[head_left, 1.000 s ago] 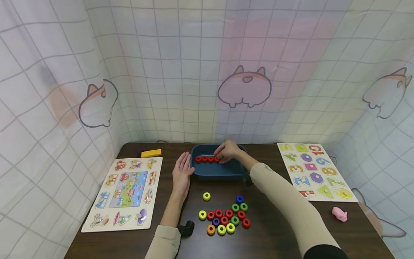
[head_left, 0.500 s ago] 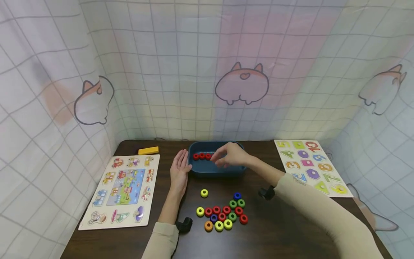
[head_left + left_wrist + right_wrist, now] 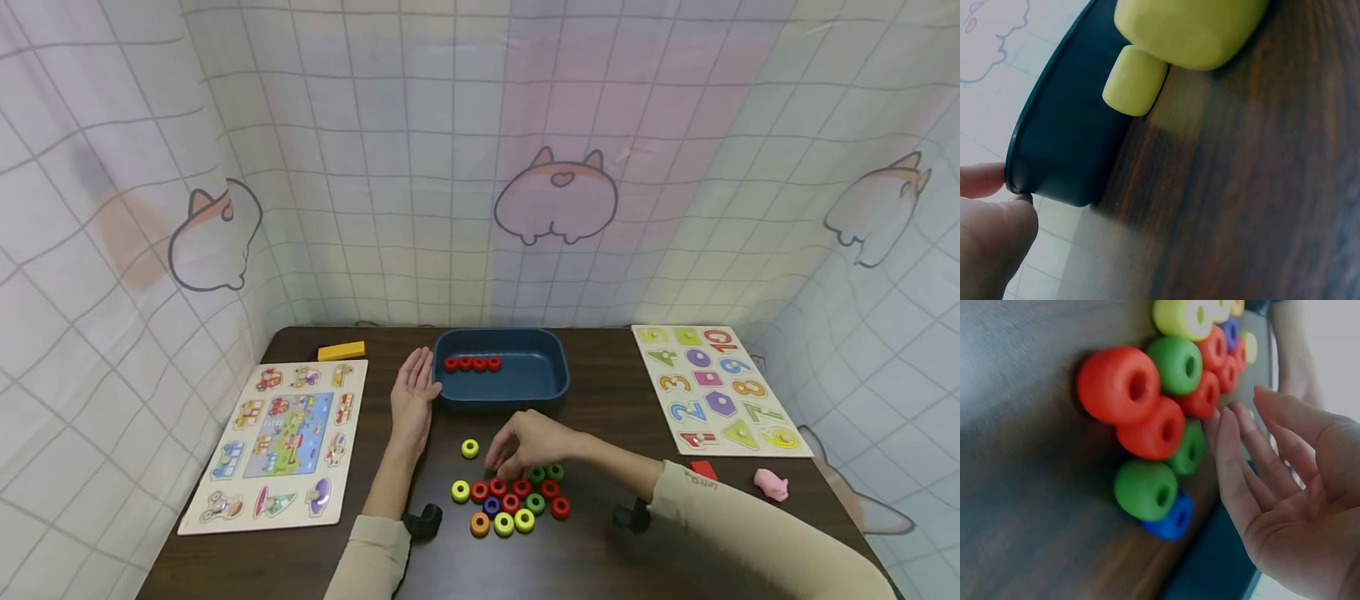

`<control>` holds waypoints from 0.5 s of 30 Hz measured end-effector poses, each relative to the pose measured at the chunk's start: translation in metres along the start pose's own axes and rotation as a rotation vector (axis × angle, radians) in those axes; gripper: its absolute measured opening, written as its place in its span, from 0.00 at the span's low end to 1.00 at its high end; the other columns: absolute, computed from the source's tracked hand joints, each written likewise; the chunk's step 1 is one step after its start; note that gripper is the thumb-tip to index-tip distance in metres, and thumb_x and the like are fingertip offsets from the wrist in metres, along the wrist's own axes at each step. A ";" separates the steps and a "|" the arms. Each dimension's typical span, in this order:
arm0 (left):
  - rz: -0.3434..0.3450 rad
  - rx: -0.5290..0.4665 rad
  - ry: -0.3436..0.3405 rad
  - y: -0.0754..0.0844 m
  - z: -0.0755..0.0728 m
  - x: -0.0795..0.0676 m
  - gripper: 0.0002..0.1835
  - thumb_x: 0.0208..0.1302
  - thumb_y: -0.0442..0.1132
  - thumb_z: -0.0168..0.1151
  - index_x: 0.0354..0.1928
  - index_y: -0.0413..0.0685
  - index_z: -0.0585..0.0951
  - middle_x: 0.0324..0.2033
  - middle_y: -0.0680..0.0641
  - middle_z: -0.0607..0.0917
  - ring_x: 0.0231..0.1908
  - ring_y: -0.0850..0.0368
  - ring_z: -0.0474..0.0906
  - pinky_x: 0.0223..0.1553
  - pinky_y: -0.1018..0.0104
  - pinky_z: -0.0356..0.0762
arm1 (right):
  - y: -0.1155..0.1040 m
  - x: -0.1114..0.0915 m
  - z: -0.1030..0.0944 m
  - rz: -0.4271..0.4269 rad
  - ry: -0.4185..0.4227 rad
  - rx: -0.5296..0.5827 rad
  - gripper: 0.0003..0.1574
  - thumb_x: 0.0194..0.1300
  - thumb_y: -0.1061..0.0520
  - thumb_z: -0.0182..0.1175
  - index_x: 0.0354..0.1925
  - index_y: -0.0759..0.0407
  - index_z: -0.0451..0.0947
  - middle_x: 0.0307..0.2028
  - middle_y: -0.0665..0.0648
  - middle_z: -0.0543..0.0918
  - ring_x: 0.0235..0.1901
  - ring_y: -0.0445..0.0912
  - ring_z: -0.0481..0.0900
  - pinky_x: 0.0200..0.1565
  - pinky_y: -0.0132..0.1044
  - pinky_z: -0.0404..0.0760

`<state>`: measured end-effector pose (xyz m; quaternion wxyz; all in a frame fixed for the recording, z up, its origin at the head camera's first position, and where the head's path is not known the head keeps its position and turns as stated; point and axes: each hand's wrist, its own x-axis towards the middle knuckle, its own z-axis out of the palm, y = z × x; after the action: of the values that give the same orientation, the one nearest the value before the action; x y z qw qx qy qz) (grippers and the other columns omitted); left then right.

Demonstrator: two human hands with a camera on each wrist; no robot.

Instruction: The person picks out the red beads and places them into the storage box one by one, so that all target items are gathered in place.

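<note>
My left hand (image 3: 412,408) lies along the left side of a dark blue tray (image 3: 532,379), fingers straight and thumb at the rim (image 3: 1011,159). Inside the tray, several red beads (image 3: 465,364) form a row toward the left. My right hand (image 3: 536,442) hovers over the far side of a group of loose beads, holding nothing. Its fingertips are close to a red bead (image 3: 1200,395), thumb and fingers apart. Red, green, yellow, orange and blue beads (image 3: 1172,519) make up the group. One yellow bead (image 3: 469,448) sits apart, between group and tray.
A picture puzzle board (image 3: 281,442) lies left, with a yellow block (image 3: 341,351) behind it. On the right are a number puzzle board (image 3: 720,396), a pink toy pig (image 3: 770,484) and a red block (image 3: 703,470) partly under the right sleeve. A patterned curtain (image 3: 420,208) surrounds the table.
My right hand has let go of a red bead at the row's right end, left the tray and moved toward me over the loose beads. The left hand has stayed at the tray.
</note>
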<state>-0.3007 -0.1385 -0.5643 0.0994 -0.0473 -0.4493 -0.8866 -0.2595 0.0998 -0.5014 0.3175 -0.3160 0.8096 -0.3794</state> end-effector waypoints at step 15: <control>0.002 -0.009 0.004 0.000 0.000 0.000 0.39 0.59 0.11 0.44 0.72 0.41 0.58 0.73 0.41 0.60 0.73 0.50 0.54 0.72 0.56 0.51 | 0.002 0.010 0.003 -0.005 -0.061 0.070 0.13 0.56 0.68 0.68 0.40 0.56 0.88 0.35 0.57 0.89 0.26 0.56 0.87 0.28 0.51 0.86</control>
<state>-0.3008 -0.1383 -0.5644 0.1009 -0.0466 -0.4450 -0.8886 -0.2636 0.0923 -0.5071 0.3518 -0.3180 0.7851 -0.3984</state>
